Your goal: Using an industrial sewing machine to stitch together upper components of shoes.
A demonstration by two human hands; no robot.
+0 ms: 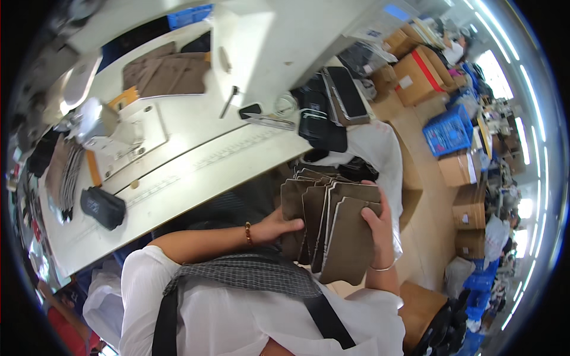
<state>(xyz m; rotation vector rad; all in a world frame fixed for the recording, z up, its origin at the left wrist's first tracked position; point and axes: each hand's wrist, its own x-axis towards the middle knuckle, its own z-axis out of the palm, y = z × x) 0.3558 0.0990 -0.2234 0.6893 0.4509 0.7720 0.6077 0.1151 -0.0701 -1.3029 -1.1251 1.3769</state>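
Note:
Between my two hands I hold a fanned stack of brown fabric panels (347,237) with pale edges, in front of my chest. My left hand (279,226) grips the stack's left side, thumb lying on the front. On the right side, my right hand (381,222) is closed round the panels with its thumb pressed on the nearest one. Just beyond the stack, a white cloth or plastic sheet (380,151) hangs at the table's end, with dark pieces partly hidden behind the panels.
A white sewing table (237,154) carries a sewing machine (107,127), brown fabric pieces (169,74), thread snips (270,121), black pouches (314,115) and a dark folded bundle (103,207). Cardboard boxes (418,77) and a blue crate (448,130) stand on the right. A person in red (62,323) sits at lower left.

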